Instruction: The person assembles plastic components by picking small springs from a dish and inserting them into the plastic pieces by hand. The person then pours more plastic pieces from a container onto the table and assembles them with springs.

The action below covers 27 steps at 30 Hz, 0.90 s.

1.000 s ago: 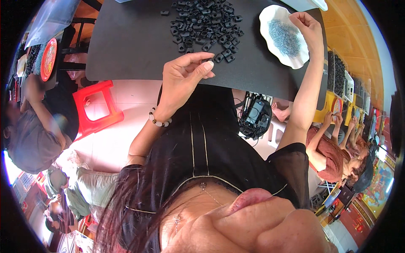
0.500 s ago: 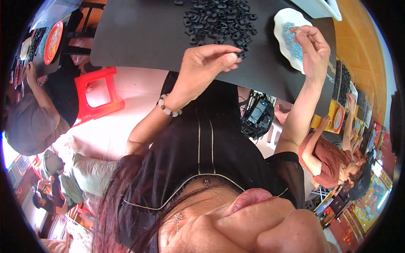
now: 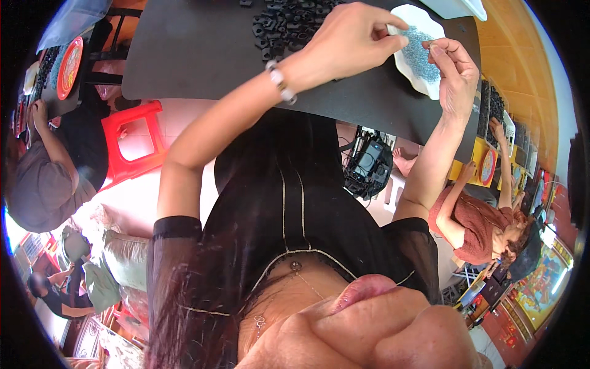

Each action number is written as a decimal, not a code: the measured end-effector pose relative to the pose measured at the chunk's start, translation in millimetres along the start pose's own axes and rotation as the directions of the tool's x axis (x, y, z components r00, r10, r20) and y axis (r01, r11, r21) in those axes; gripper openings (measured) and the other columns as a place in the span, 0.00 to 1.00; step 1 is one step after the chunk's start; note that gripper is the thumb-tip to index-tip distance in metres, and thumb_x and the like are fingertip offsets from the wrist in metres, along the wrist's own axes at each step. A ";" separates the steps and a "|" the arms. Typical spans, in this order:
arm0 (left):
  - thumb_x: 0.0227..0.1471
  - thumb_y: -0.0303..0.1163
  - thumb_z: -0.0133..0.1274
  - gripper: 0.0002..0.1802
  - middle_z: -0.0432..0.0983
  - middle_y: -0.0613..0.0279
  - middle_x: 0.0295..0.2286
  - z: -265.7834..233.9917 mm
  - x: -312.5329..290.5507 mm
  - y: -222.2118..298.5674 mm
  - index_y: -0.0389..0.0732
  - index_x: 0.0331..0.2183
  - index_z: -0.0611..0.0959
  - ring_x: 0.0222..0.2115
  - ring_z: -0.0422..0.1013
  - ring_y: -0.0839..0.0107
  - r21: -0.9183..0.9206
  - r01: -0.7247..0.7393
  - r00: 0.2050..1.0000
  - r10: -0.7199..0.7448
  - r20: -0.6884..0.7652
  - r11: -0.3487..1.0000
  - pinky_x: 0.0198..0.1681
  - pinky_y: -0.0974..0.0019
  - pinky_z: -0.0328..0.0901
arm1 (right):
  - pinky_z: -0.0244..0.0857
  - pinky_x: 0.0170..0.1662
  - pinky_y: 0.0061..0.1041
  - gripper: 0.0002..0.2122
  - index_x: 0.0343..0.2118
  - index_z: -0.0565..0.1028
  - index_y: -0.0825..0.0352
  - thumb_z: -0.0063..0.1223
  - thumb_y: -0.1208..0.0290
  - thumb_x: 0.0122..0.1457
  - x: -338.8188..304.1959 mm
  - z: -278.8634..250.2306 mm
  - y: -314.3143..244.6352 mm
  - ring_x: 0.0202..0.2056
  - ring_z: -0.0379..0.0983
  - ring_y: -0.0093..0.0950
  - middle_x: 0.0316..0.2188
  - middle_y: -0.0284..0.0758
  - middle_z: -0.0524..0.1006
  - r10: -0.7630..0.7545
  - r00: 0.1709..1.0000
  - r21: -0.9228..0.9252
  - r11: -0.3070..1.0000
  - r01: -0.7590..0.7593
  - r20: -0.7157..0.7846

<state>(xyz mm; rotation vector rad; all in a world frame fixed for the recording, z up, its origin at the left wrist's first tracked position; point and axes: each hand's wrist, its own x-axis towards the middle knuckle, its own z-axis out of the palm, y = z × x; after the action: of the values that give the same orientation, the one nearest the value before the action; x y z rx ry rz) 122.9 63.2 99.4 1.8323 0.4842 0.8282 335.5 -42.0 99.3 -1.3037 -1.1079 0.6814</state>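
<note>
My left hand (image 3: 353, 43) reaches across the dark table to the rim of a white, wavy-edged plate (image 3: 407, 11). Its thumb and forefinger tips are a little apart, and I see nothing between them; the other fingers are hidden. On the plate lies a heap of tiny bluish-silver metal pieces (image 3: 418, 58), too fine to name. Over the plate's right side, my right hand (image 3: 453, 64) pinches thumb and forefinger together; whatever is in the pinch is too small to make out. Behind my left hand spreads a pile of small black plastic parts (image 3: 279, 27), partly covered by it.
The dark table (image 3: 184, 55) has its near edge at my lap. A white tray (image 3: 458, 7) stands at the far right. Below the table is a black bundle of cables and devices (image 3: 369, 163). A red stool (image 3: 132, 138) stands left; other people sit at tables on both sides.
My left hand has moved right, from the near edge of the black pile to the plate. My right hand stays pinched over the plate. The view has shifted slightly.
</note>
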 end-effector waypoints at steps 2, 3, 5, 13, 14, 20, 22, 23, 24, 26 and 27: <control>0.51 0.30 0.54 0.12 0.76 0.39 0.24 0.7 21.8 23.7 0.29 0.31 0.82 0.25 0.75 0.50 0.011 -0.051 0.996 0.050 0.079 0.999 0.28 0.58 0.67 | 0.64 0.38 0.15 0.06 0.35 0.79 0.70 0.59 0.77 0.55 -3.1 -5.2 -1.5 0.32 0.73 0.17 0.30 0.32 0.80 -0.013 1.000 -0.005 1.000 0.013 0.004; 0.51 0.30 0.54 0.12 0.76 0.39 0.24 6.5 25.4 23.5 0.29 0.31 0.82 0.25 0.75 0.50 0.014 -0.060 0.994 0.058 0.087 0.998 0.28 0.58 0.67 | 0.64 0.39 0.15 0.06 0.35 0.78 0.71 0.58 0.77 0.55 -4.2 -8.9 -2.3 0.32 0.73 0.16 0.30 0.32 0.80 -0.022 1.000 -0.011 1.000 0.022 0.019; 0.51 0.30 0.54 0.12 0.76 0.40 0.22 17.1 33.2 21.5 0.29 0.30 0.83 0.22 0.75 0.53 -0.038 -0.231 0.968 0.234 0.090 0.972 0.27 0.59 0.67 | 0.64 0.39 0.14 0.06 0.35 0.78 0.70 0.58 0.77 0.55 -5.7 -18.2 -0.6 0.32 0.73 0.16 0.30 0.31 0.79 -0.024 0.999 -0.006 1.000 0.024 0.035; 0.49 0.32 0.56 0.14 0.75 0.49 0.16 39.9 63.7 12.7 0.27 0.30 0.82 0.17 0.71 0.71 0.007 -0.088 0.956 0.082 0.280 0.996 0.24 0.64 0.66 | 0.65 0.41 0.15 0.08 0.38 0.77 0.70 0.57 0.77 0.56 -8.3 -36.1 10.5 0.34 0.72 0.15 0.32 0.30 0.79 -0.024 0.999 -0.011 1.000 0.024 0.033; 0.49 0.32 0.57 0.14 0.75 0.50 0.16 44.4 65.7 10.7 0.28 0.30 0.83 0.17 0.71 0.72 -0.052 -0.066 0.966 0.077 0.247 0.996 0.24 0.64 0.66 | 0.65 0.41 0.15 0.09 0.41 0.77 0.70 0.57 0.76 0.56 -7.8 -37.9 12.5 0.34 0.73 0.16 0.32 0.32 0.80 -0.017 1.000 -0.003 1.000 0.017 0.015; 0.49 0.33 0.59 0.12 0.78 0.55 0.22 54.1 72.9 -13.8 0.34 0.33 0.85 0.21 0.73 0.74 0.085 -0.135 0.983 0.123 0.134 0.987 0.26 0.69 0.67 | 0.66 0.41 0.16 0.14 0.45 0.76 0.70 0.61 0.75 0.55 -3.8 -32.7 23.6 0.36 0.76 0.20 0.34 0.36 0.81 0.023 1.000 0.026 0.999 -0.023 -0.008; 0.50 0.35 0.60 0.13 0.79 0.61 0.27 61.5 77.0 -21.7 0.38 0.36 0.86 0.25 0.73 0.79 0.151 -0.202 0.975 0.184 0.128 0.968 0.27 0.74 0.67 | 0.66 0.41 0.17 0.14 0.45 0.76 0.70 0.61 0.75 0.55 -7.2 -39.8 25.4 0.37 0.77 0.20 0.34 0.35 0.81 0.028 0.999 0.013 1.000 -0.028 -0.030; 0.49 0.34 0.60 0.12 0.79 0.54 0.25 60.5 77.8 -12.9 0.36 0.34 0.85 0.23 0.74 0.71 0.164 -0.236 0.969 0.218 0.119 0.958 0.26 0.70 0.67 | 0.66 0.41 0.17 0.15 0.45 0.76 0.70 0.62 0.75 0.54 -6.2 -42.3 28.9 0.38 0.77 0.21 0.34 0.35 0.81 0.032 0.999 0.012 0.999 -0.032 -0.030; 0.48 0.32 0.59 0.11 0.79 0.48 0.23 60.1 77.9 -6.6 0.33 0.31 0.85 0.21 0.75 0.63 0.177 -0.268 0.962 0.252 0.109 0.947 0.26 0.66 0.67 | 0.66 0.41 0.17 0.15 0.45 0.76 0.70 0.62 0.75 0.54 -5.2 -44.1 31.2 0.38 0.77 0.21 0.34 0.35 0.81 0.032 0.999 0.015 0.999 -0.032 -0.034; 0.48 0.33 0.60 0.11 0.79 0.46 0.27 60.1 76.9 -3.5 0.34 0.31 0.85 0.23 0.76 0.62 0.219 -0.261 0.964 0.241 0.115 0.940 0.27 0.65 0.68 | 0.66 0.40 0.16 0.14 0.45 0.75 0.70 0.61 0.75 0.55 -3.3 -45.9 34.5 0.37 0.77 0.20 0.33 0.35 0.80 -0.005 0.999 0.118 0.993 0.011 -0.047; 0.47 0.33 0.60 0.11 0.80 0.45 0.30 60.0 76.5 -3.1 0.35 0.31 0.85 0.26 0.77 0.61 0.259 -0.253 0.966 0.230 0.116 0.932 0.28 0.65 0.68 | 0.66 0.40 0.16 0.14 0.45 0.75 0.70 0.61 0.75 0.55 -1.4 -45.8 34.9 0.37 0.77 0.20 0.33 0.35 0.80 -0.005 0.999 0.120 0.993 0.010 -0.046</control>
<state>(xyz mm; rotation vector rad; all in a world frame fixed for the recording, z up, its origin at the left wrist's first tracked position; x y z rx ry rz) 219.0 76.4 106.5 2.2050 0.3338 0.8776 383.1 -54.9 69.5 -1.2062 -1.0190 0.6985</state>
